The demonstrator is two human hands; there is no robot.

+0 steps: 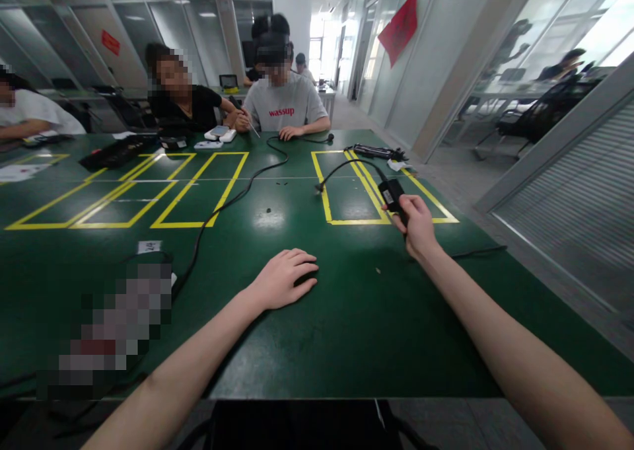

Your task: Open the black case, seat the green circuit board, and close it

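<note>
My right hand point(420, 225) is closed around a black power adapter point(393, 193), raised over the right part of the green table point(347, 344). From the adapter's far end a black cord curves left to a plug point(319, 188), which is near a yellow taped outline. Another dark cord runs along the tabletop to the right of my wrist. My left hand point(286, 278) lies palm down on the table with its fingers spread, holding nothing.
Yellow tape rectangles point(331, 221) mark the tabletop. A long black cable point(242, 192) crosses it toward a pixelated object point(116, 324) at the left. A folded black tripod-like item point(376, 151) lies at the far right. Several people sit across the table.
</note>
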